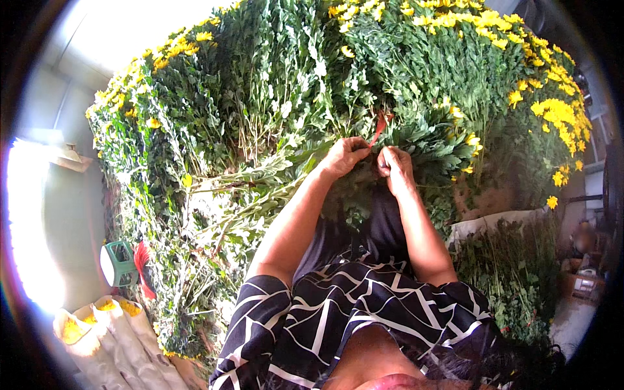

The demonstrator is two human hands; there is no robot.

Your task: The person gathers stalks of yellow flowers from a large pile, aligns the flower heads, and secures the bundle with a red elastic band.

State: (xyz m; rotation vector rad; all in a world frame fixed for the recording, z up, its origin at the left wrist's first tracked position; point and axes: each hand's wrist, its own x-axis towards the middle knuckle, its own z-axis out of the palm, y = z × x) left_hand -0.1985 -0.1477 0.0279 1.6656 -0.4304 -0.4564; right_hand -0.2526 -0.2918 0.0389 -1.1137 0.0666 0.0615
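Observation:
A bunch of yellow chrysanthemums [429,141] lies across my lap area, blooms to the right and leafy stems to the left. My left hand [347,155] pinches a red tie strand [379,130] at the bunch's upper side. Close beside it, on the right, my right hand [394,163] is curled with the thumb against the fingers; whether it grips the strand's other end is hidden. More red strands lie just above the hands, on the leaves. Around them spread long green chrysanthemum stems [292,63] with yellow blooms at their far ends.
At the left stands a green and white plastic stool [119,264], with a bundle of red strands [142,268] beside it. Paper-wrapped yellow flowers [109,331] are at the lower left. Cut stems and leaves [209,248] litter the floor. More greenery [512,278] stands at the right.

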